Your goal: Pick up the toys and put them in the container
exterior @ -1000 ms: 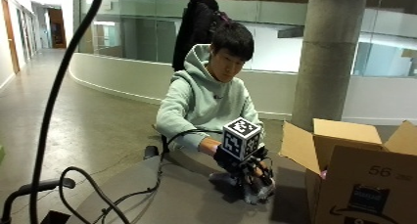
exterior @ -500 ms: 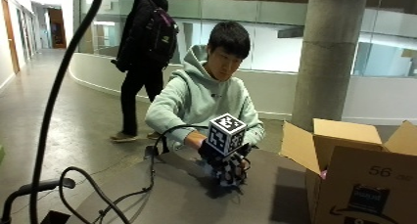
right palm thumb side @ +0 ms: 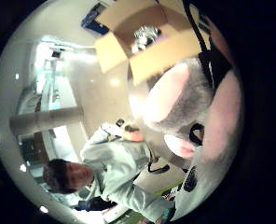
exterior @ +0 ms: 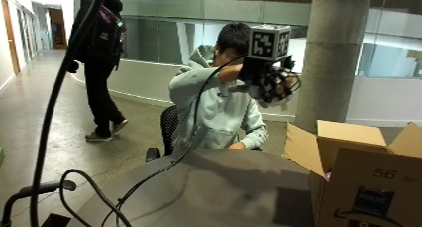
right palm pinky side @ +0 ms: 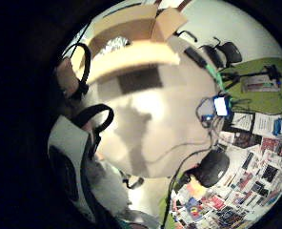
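In the outside view the person holds the gloved right hand (exterior: pixel 265 77) up at head height, well above the table. Its fingers curl round a grey plush toy (exterior: pixel 278 94), most of which is hidden behind the hand. The thumb side palm view shows the toy (right palm thumb side: pixel 184 100) close up: grey fur with pink ears, filling the space by the palm. The open cardboard box (exterior: pixel 359 175) stands on the table's right side, below and to the right of the hand. Something pale lies inside the box (right palm thumb side: pixel 139 38).
The grey round table (exterior: pixel 217 187) carries black cables (exterior: pixel 165 172) across its left half. The person's bare left hand (exterior: pixel 237 145) rests at the far table edge. A concrete pillar (exterior: pixel 333 53) rises behind the box. Another person (exterior: pixel 99 63) walks in the hallway.
The gloved hand has risen from the tabletop to head height, carrying the plush toy with it. The passer-by has walked further left.
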